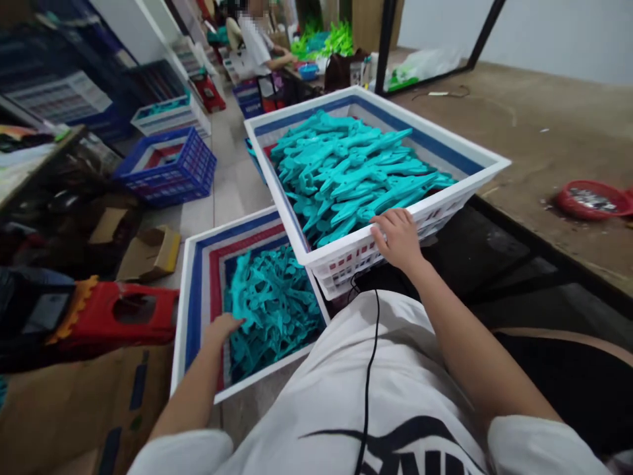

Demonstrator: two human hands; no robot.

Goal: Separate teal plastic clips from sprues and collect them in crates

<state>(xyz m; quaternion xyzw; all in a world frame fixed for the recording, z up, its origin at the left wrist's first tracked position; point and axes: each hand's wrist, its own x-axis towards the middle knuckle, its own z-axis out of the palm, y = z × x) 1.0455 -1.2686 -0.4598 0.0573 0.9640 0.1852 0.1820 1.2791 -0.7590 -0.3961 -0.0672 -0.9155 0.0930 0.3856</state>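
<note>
workshop, white crates (341, 260), heaped teal parts (351, 171), another worker (254, 47) beyond

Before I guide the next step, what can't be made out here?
All in the head view:
Left hand: most fingers hidden by the hand itself or turquoise pieces; grip unclear.
Lower crate: right side hidden by the upper crate and white shirt.
Shirt lettering: cut off by bottom edge.
Bits in red bowl: too small.

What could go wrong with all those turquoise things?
The turquoise pieces by the left hand lie tangled, so pulling one might drag others out of the lower crate. The right hand is on the rim of the upper crate; pushing hard there might tip it. The black cord over the shirt could snag.
</note>
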